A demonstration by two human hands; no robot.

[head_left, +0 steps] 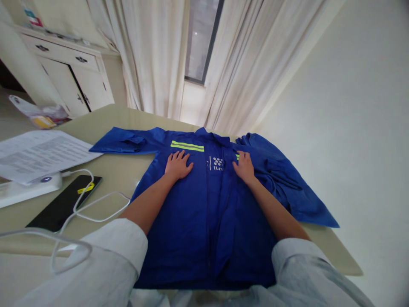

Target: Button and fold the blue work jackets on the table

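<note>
A blue work jacket [185, 204] is spread front-up on the table, its collar at the far side and its hem near me. My left hand [179, 165] lies flat on the chest, fingers apart, just below a yellow-green and grey reflective strip [188, 146]. On the other front panel rests my right hand [244, 167], thumb apart from the slightly bent fingers, partly covering a second strip. Between the hands, a white printed logo [217, 162] is partly hidden by a fold. One sleeve [121, 140] stretches left; the other [287, 183] is bunched and drapes right.
Printed papers [44, 153], a white power strip [32, 189], a black phone [64, 204] and a looping white cable [105, 219] lie left on the table [111, 170]. A white wall [361, 128] rises at right. Curtains [153, 55] and a cabinet [64, 72] stand beyond.
</note>
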